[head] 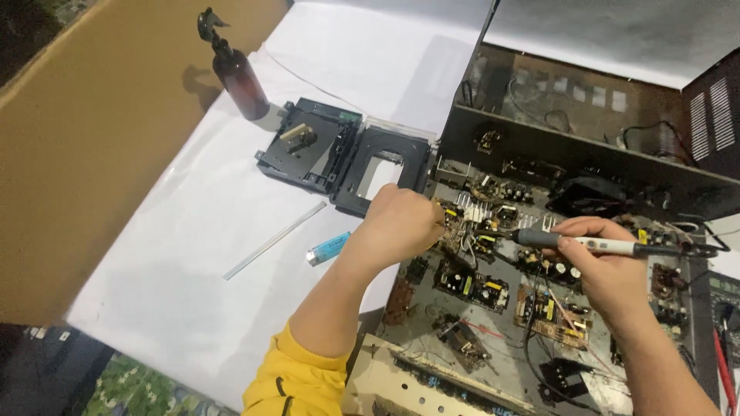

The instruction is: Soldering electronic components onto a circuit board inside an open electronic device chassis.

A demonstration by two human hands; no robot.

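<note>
Soldering iron (609, 246), white handle w/ grey grip, sits right of centre, tip over circuit boards (493, 270) inside an open black chassis (570, 158). L to R: brown cardboard (85, 154); amber spray bottle (235, 69) on white sheet (193, 262); thin white strip (275, 240); blue lighter (328, 248); black disc-drive mechanism (343, 154). Left hand (397, 223), yellow sleeve, curled into a fist at boards' left edge; can't tell what it pinches. Right hand (609, 273) fingers clamped round the iron, held approx. level, tip pointing left toward the fist.
</note>
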